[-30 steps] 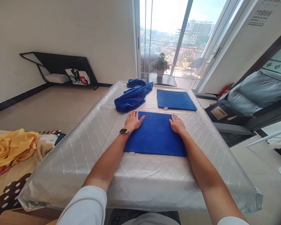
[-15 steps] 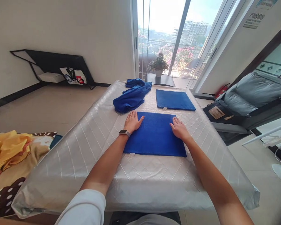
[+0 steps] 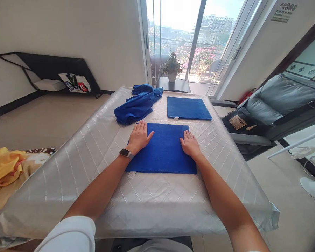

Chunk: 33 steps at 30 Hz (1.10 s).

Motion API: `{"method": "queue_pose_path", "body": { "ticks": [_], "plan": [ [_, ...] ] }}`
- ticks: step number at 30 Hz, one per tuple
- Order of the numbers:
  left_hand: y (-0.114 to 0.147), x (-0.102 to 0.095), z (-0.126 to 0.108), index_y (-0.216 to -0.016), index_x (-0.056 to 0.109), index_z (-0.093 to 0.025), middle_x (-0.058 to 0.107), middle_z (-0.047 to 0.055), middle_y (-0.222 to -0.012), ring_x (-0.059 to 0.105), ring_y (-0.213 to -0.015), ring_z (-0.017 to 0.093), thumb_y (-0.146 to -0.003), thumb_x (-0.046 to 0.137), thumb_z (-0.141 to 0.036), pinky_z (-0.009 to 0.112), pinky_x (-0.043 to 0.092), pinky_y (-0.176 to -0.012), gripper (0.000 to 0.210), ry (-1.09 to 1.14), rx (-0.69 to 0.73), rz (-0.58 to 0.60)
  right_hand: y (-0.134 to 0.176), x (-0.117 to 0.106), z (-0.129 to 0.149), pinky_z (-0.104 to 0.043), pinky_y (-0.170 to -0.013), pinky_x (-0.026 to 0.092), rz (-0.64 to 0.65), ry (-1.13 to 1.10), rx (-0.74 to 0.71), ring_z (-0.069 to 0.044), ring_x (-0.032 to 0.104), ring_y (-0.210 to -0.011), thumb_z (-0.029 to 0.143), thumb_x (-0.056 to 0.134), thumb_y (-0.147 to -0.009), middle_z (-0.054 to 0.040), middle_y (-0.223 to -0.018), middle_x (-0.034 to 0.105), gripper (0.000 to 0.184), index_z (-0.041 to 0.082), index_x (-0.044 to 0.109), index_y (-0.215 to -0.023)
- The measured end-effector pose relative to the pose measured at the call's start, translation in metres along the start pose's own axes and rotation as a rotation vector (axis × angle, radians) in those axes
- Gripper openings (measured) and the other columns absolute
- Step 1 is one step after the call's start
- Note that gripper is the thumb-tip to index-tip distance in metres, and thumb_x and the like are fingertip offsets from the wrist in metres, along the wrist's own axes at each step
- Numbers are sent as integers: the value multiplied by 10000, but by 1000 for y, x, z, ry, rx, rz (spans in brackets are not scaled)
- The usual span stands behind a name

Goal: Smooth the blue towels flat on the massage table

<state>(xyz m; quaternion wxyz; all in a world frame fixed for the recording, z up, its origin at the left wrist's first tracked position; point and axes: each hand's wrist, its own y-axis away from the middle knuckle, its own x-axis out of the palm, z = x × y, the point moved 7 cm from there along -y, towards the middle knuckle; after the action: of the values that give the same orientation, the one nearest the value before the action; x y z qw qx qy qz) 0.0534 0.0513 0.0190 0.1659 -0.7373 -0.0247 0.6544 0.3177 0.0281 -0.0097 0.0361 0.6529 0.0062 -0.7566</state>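
Note:
A folded blue towel (image 3: 164,152) lies flat on the table in front of me, a small white tag at its near left edge. My left hand (image 3: 139,137), with a watch on the wrist, rests open on the towel's left edge. On its right edge my right hand (image 3: 190,142) lies flat, fingers stretched out. Beyond, to the right, is a second folded blue towel (image 3: 189,107) with a tag. A crumpled blue towel (image 3: 138,105) sits at the far left, just past my left fingertips.
A silver quilted cover drapes the table (image 3: 157,203). Behind it stands a chair with a potted plant (image 3: 172,66) by the glass door. A grey armchair (image 3: 275,105) is on the right. Yellow cloth (image 3: 5,168) lies at the left, near a black rack (image 3: 60,71).
The camera view has shifted, so the table and towels appear farther left. Both hands stay flat on the near towel, at about the same places along its edges.

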Motion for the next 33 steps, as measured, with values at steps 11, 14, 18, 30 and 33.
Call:
{"method": "queue_pose_path", "body": {
  "ticks": [11,14,18,30,33],
  "plan": [
    [-6,35,-183,-1613,317,-115,328,138,-1665,241,-1568,243,-1062,155,-551,421,194,-1287,721,237,379,253,5,1,-2,-393,-1286,139,-14,18,-38,-233,139,-1593,330,269,-1052,-107,-1724,162,642,84,228,-1643],
    [-12,42,-162,-1617,313,-125,306,127,-1675,227,-1572,238,-1057,128,-564,420,174,-1292,736,223,297,246,4,0,-2,-409,-1285,147,-23,-10,-20,-235,162,-1589,384,218,-1070,-117,-1716,197,647,76,240,-1638],
    [-2,39,-102,-1613,315,-100,271,133,-1688,198,-1580,237,-1041,119,-621,409,143,-1297,798,154,220,238,2,-1,0,-414,-1287,130,-18,-40,-1,-237,154,-1590,435,202,-1080,-122,-1715,193,671,57,238,-1634],
    [31,30,59,-1608,268,-23,244,185,-1688,229,-1571,258,-1037,111,-632,409,202,-1283,850,52,-77,205,0,0,-3,-400,-1287,134,-3,9,12,-229,157,-1589,431,205,-1077,-106,-1719,179,665,78,232,-1640],
    [30,32,58,-1605,266,-14,232,201,-1688,223,-1572,277,-1028,114,-656,426,201,-1281,877,80,-73,208,-1,0,-4,-401,-1287,139,1,25,13,-229,156,-1589,430,201,-1076,-108,-1720,178,670,67,225,-1639]
  ]
}}
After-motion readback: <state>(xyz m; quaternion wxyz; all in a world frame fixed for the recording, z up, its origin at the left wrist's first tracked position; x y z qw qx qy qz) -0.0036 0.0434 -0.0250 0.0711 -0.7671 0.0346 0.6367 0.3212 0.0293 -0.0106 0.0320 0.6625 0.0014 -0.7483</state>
